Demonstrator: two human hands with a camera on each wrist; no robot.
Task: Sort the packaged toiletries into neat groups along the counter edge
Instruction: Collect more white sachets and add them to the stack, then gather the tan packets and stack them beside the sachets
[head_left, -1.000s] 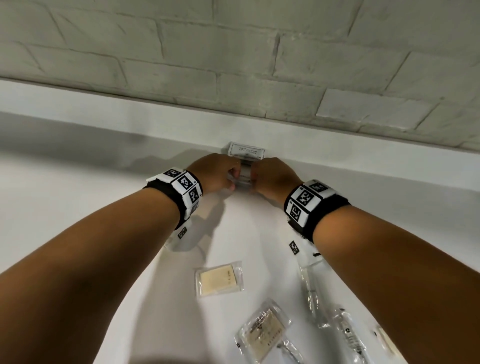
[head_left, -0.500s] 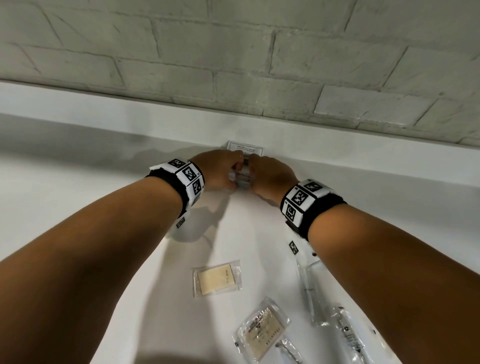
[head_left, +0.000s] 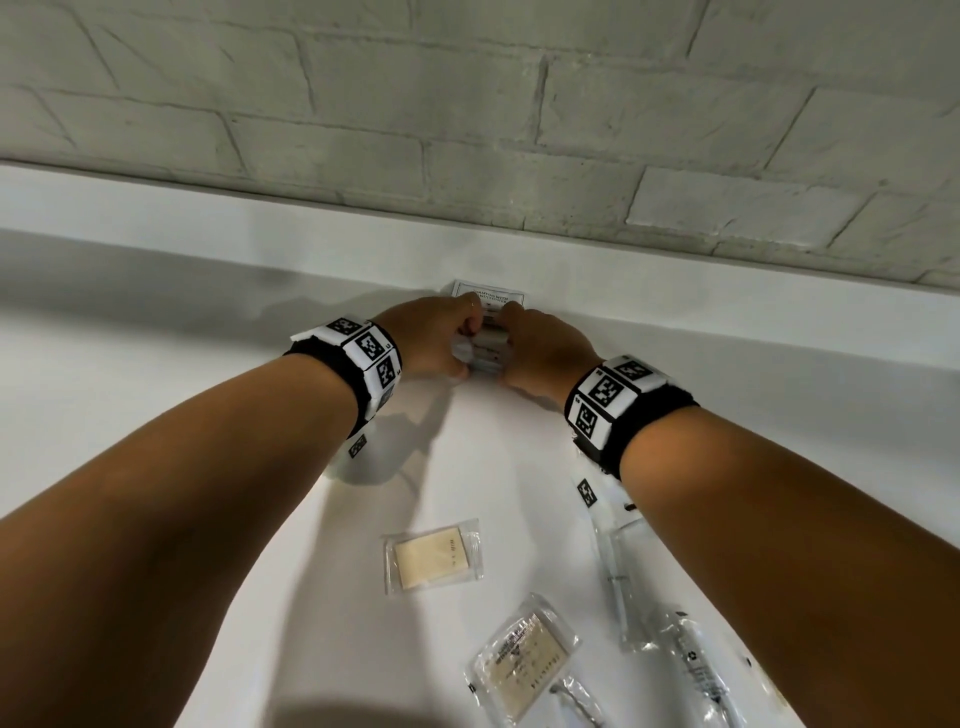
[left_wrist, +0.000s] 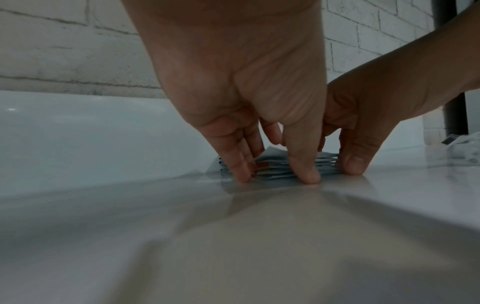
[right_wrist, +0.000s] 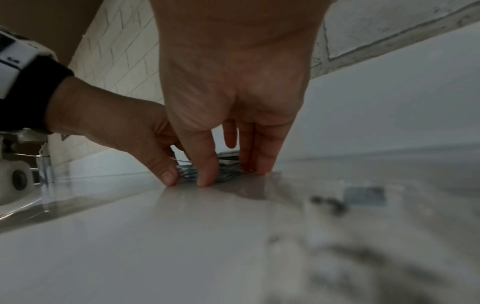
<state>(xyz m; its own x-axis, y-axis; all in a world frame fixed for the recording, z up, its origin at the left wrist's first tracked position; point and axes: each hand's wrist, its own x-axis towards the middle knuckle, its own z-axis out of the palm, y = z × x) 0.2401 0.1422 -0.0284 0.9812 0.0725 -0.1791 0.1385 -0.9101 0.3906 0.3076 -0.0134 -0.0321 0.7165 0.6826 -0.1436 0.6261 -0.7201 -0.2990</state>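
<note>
A stack of white sachets lies on the white counter, close against the back ledge. My left hand grips its left side and my right hand grips its right side. In the left wrist view the left hand has its thumb at the front of the stack of sachets and its fingers at the far side, tips on the counter. From the right wrist, the right hand pinches the stack of sachets the same way. The top sachet's printed label shows beyond the knuckles.
Nearer me lie two clear-wrapped soap bars and long clear packets under my right forearm. A white ledge and a brick wall close off the back. A chrome tap stands to the left.
Both hands have closed in a little on the stack and nudged it slightly toward the back ledge. The loose packets have not moved.
</note>
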